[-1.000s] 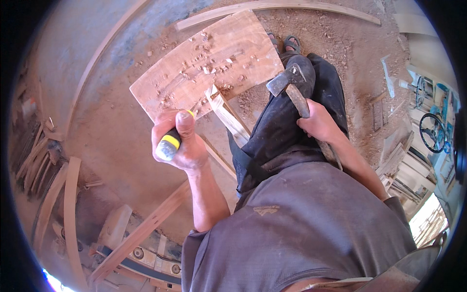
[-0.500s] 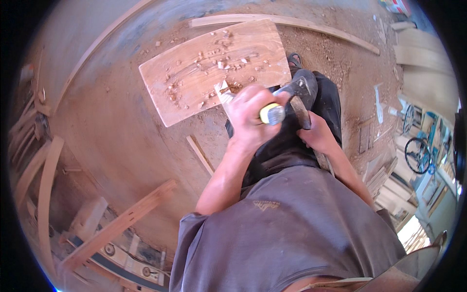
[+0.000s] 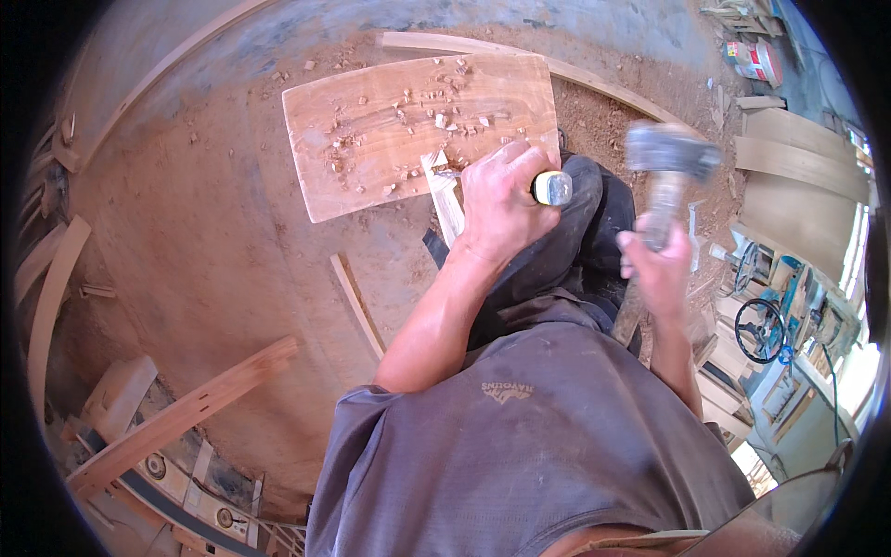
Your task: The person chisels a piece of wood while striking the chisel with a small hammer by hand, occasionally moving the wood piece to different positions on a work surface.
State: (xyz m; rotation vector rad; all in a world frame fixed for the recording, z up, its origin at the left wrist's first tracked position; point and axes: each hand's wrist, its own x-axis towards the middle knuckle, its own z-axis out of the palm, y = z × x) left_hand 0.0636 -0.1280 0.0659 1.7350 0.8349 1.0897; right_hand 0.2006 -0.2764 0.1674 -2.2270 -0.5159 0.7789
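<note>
Mid-frame, the left hand [image 3: 504, 201] grips a chisel [image 3: 554, 188], apparently to steady its blade [image 3: 449, 174] over the narrow timber [image 3: 446, 206]; right of centre, the right hand [image 3: 665, 269] clasps a hammer [image 3: 670, 156] by its shaft [image 3: 663, 212], presumably for leverage.

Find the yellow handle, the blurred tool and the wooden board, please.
Yellow handle [image 3: 555, 188]: head view, grey butt end.
Blurred tool [image 3: 671, 153]: head view, its head.
Wooden board [image 3: 518, 88]: head view, bare upper right.

hammer [image 3: 673, 156] now right of the knees [image 3: 583, 186]
</note>
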